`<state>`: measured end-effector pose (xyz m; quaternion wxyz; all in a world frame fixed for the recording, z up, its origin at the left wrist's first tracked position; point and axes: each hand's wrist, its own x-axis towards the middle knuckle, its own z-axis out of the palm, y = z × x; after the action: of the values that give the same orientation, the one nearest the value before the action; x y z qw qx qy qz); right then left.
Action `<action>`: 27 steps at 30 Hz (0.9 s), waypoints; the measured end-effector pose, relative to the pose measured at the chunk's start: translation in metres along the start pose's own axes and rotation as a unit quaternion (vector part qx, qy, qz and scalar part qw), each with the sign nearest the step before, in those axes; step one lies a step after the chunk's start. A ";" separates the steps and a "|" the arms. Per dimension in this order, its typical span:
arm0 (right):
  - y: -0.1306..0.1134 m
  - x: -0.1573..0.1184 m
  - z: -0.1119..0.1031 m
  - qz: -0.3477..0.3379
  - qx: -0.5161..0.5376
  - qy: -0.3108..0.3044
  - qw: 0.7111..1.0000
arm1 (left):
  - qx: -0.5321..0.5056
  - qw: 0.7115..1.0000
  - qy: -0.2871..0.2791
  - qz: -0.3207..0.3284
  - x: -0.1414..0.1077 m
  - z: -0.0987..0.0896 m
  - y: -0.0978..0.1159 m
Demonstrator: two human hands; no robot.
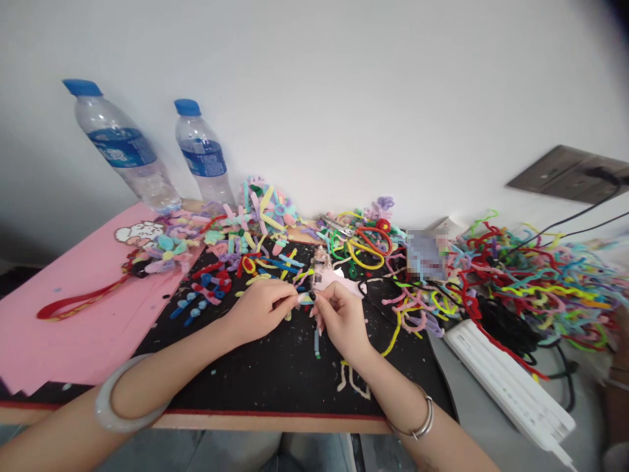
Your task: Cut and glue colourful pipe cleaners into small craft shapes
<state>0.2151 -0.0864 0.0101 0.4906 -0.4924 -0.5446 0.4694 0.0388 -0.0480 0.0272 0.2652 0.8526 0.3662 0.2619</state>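
My left hand (268, 305) and my right hand (341, 321) meet over the middle of the black mat, fingertips pinched close together. Between them is a small pale green and blue pipe cleaner piece (305, 298), with a dark bit at the right fingertips; its full shape is hidden by the fingers. Just behind my right hand lies a pale pink glue gun (344, 283) with a stained nozzle. A translucent glue stick (317, 342) is on the mat below the fingers. Cream and yellow bent pipe cleaners (354, 380) lie near my right wrist.
Pipe cleaner pieces (216, 278) and finished shapes spread behind my hands. A tangled pile of pipe cleaners (540, 275) sits at the right, beside a white power strip (511, 383). Two water bottles (204, 154) stand by the wall. Pink paper (83, 295) covers the left side.
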 end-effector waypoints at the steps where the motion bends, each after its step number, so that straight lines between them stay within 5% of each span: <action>1: 0.000 0.000 0.000 -0.003 -0.005 0.001 1.000 | 0.016 1.000 0.008 0.010 -0.001 0.001 0.000; 17: -0.005 0.000 0.008 0.014 0.042 0.007 0.999 | 0.060 0.992 0.090 0.057 -0.004 0.004 0.005; 23: -0.001 0.001 0.001 -0.014 -0.021 -0.014 1.000 | 0.034 0.998 0.027 0.053 0.000 -0.006 0.003; 27: -0.001 0.004 -0.005 -0.098 -0.152 -0.053 0.982 | 0.074 0.995 -0.042 0.051 0.002 -0.006 0.000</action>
<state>0.2200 -0.0821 0.0115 0.4242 -0.4799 -0.6806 0.3556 0.0360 -0.0452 0.0320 0.2023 0.8977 0.3293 0.2116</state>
